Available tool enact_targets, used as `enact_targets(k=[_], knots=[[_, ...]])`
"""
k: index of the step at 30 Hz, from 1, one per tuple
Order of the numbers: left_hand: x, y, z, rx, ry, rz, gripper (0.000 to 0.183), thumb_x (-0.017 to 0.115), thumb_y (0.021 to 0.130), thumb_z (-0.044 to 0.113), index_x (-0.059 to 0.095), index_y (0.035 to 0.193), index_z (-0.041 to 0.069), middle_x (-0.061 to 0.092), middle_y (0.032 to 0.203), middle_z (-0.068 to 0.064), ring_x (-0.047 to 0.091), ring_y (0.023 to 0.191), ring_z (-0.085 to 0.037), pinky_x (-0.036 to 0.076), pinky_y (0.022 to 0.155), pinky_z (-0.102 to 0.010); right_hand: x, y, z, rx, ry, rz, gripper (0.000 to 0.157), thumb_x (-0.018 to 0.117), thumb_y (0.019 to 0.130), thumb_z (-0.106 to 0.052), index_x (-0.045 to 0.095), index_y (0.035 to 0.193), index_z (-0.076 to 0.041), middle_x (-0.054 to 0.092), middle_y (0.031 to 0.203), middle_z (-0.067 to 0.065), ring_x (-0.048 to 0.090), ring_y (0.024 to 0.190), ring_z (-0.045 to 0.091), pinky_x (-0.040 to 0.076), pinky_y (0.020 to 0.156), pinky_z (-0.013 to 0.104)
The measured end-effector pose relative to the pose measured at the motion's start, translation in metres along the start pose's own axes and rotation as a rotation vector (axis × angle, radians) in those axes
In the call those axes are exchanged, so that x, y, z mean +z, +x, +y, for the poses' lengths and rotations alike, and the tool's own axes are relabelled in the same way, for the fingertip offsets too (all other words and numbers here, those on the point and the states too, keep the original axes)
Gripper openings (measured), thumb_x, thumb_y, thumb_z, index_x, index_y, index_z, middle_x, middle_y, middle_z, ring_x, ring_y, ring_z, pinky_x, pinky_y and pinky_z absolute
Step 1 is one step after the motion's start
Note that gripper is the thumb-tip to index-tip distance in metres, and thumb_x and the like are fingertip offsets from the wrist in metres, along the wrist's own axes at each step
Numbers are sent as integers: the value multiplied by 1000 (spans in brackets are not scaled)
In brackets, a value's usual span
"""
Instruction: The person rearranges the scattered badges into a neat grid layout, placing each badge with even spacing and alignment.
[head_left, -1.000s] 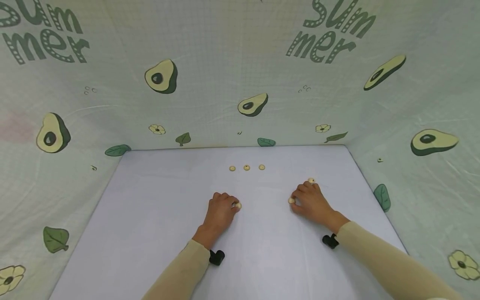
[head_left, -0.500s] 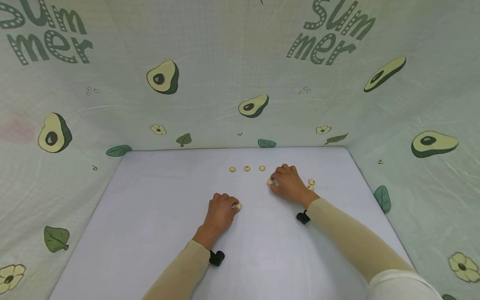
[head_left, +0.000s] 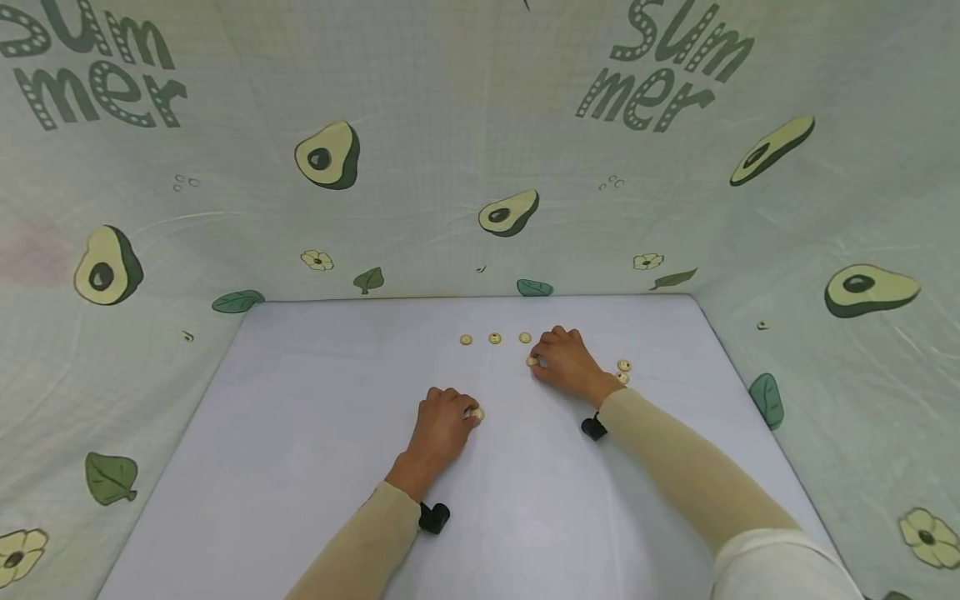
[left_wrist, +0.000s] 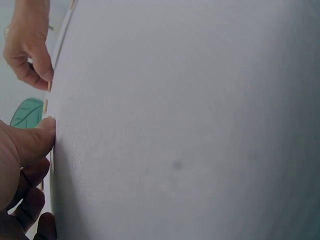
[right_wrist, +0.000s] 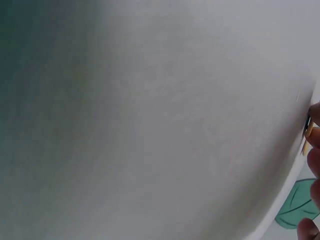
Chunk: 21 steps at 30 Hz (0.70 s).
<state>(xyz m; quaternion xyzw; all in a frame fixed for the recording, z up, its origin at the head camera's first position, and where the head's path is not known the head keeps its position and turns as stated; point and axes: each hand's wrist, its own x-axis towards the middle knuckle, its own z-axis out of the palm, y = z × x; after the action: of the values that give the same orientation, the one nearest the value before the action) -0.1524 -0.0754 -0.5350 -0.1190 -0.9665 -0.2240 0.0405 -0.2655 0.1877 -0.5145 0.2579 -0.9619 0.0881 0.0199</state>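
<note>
My left hand [head_left: 441,427] pinches a small round wooden bead [head_left: 477,413] between thumb and fingers, low over the white tabletop [head_left: 300,467]. Farther back, my right hand [head_left: 566,363] holds another wooden bead [head_left: 532,361] at its fingertips. That bead is just in front of the right end of a row of three beads, whose middle bead [head_left: 495,338] shows a dark centre. In the left wrist view my left hand [left_wrist: 25,150] is at the left edge, its bead mostly hidden. Only fingertips of my right hand [right_wrist: 315,135] show in the right wrist view.
Two more beads, one [head_left: 624,365] just behind the other [head_left: 622,377], lie by my right wrist; the nearer is close to the sleeve. A patterned cloth [head_left: 420,167] with avocado prints rises behind the table and along both sides.
My right hand has moved left and away from me, carrying its bead toward the row. The two beads it partly covered are now visible. My left hand has stayed put.
</note>
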Motion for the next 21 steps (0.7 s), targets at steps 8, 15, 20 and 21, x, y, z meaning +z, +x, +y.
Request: enact_targets(k=[8, 15, 20, 21], knots=[[-1, 0, 0, -5, -2, 3, 16, 80, 95, 25, 79, 109, 16, 74, 107, -3, 59, 109, -28, 50, 90, -44, 4, 2, 1, 23, 8, 7, 25, 71, 100, -31, 79, 112, -10, 72, 118, 9, 56, 108, 28, 41, 95, 50], [-1, 0, 0, 7, 3, 4, 16, 80, 96, 26, 79, 108, 16, 73, 106, -3, 59, 107, -27, 50, 89, -43, 7, 5, 1, 22, -22, 33, 24, 72, 100, -32, 80, 108, -12, 73, 114, 7, 58, 104, 27, 42, 92, 49], [-2, -1, 1, 4, 5, 9, 15, 80, 96, 26, 79, 107, 17, 73, 105, -2, 59, 107, -27, 50, 89, -43, 5, 5, -1, 28, -15, 36, 24, 71, 101, -32, 80, 108, -11, 73, 114, 7, 57, 105, 27, 42, 92, 49], [-2, -1, 1, 3, 5, 9, 15, 80, 95, 26, 79, 107, 17, 73, 105, -2, 59, 107, -27, 50, 89, -43, 5, 5, -2, 31, -10, 33, 24, 71, 101, -32, 80, 109, -11, 73, 114, 7, 57, 105, 27, 42, 93, 49]])
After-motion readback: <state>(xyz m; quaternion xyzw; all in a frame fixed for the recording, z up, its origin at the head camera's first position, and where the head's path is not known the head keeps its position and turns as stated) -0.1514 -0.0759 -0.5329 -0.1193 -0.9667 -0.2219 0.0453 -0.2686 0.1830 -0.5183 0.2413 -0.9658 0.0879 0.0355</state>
